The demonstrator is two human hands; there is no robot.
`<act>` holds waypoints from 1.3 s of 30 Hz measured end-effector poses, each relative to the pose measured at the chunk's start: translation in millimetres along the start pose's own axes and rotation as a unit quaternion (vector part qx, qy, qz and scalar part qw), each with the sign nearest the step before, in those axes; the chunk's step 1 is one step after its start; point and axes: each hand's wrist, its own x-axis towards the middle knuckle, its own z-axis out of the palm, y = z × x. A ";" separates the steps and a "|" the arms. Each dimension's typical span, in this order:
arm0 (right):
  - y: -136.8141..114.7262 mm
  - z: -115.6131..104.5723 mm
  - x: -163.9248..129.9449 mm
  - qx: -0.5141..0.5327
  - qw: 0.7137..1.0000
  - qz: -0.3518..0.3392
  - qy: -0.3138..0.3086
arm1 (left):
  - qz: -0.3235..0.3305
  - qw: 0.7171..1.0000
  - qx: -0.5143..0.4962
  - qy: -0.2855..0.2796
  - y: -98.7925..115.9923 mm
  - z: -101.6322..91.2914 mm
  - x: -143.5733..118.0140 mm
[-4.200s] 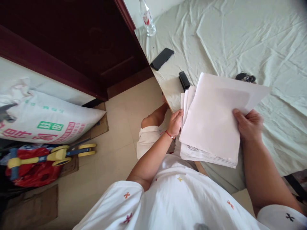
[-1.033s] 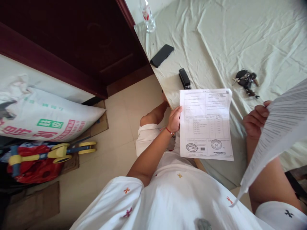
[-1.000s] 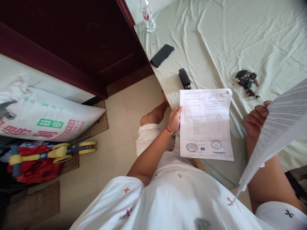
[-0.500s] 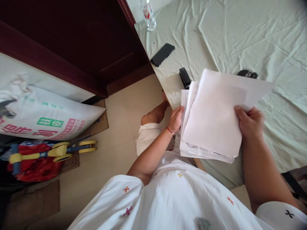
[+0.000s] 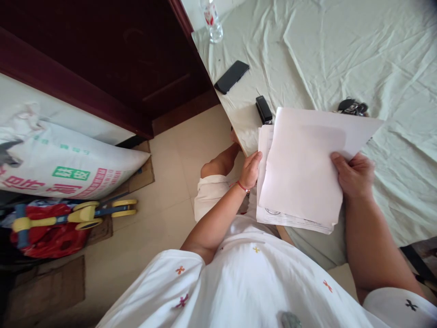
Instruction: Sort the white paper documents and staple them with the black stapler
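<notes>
A stack of white paper sheets [image 5: 300, 173] is held over the near edge of a table covered with a pale green cloth [image 5: 341, 54]. My left hand [image 5: 251, 169] grips the stack's left edge, thumb on top. My right hand [image 5: 355, 175] pinches the right side of the top sheets, whose blank backs face up. A printed, stamped sheet peeks out at the bottom of the stack [image 5: 290, 219].
On the cloth lie a black stapler [image 5: 263, 109], a black phone [image 5: 231, 76], a bunch of keys [image 5: 353, 107] and a plastic bottle [image 5: 212, 20]. To the left are a dark wooden door [image 5: 119, 59], a printed sack [image 5: 64, 164] and a red and yellow toy [image 5: 54, 225] on the tiled floor.
A second ago my right hand held sheets lifted off to the right, baring the printed page. It has brought them back over the stack, blank side up, and both hands now hold it.
</notes>
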 end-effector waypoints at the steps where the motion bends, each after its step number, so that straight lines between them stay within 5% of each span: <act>1: -0.6 0.2 -0.1 -0.002 1.000 -0.002 0.002 | -0.001 1.000 0.001 0.004 0.1 0.1 -0.3; 21: -9.6 6.6 -3.6 -0.008 1.000 -0.002 -0.001 | 0.011 1.000 -0.015 -0.018 3.4 2.4 -1.6; 30: 1.2 -5.4 1.9 -0.118 0.992 -0.039 0.037 | 0.006 1.000 0.001 -0.010 3.6 2.3 -0.6; 39: -16.5 -12.6 10.7 0.142 0.979 0.023 0.141 | 0.012 0.999 0.006 -0.034 3.6 2.0 0.4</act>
